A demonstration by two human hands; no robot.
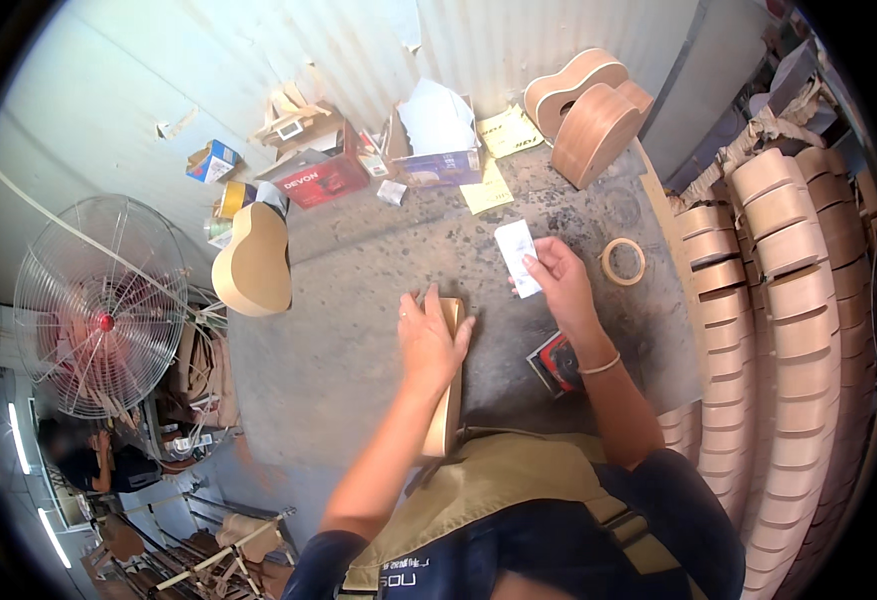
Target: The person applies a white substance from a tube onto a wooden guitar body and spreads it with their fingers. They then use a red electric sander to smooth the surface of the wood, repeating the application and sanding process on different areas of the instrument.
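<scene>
My left hand (pixel 428 340) grips the top of a pale wooden ukulele body (pixel 444 420), which seems to stand on its narrow side near the front of the workbench (pixel 348 270). The thumb lies on its right side and the fingers reach over the left. Most of the body's shape is hidden under that hand and forearm. Higher and to the right, my right hand (pixel 558 272) pinches a small white rectangular sheet (pixel 516 258) with faint print, held apart from the wood. Just left of my right forearm lies a red and black tool (pixel 560 362), partly covered.
Tape roll (pixel 622 261) lies at right; two ukulele bodies (pixel 594 130) stand at the back right. A red box (pixel 323 170), a paper-filled carton (pixel 438 150) and yellow sheets (pixel 493 180) line the back. Another body (pixel 253 262) and fan (pixel 103 310) are left; stacked bent wood (pixel 788 300) right.
</scene>
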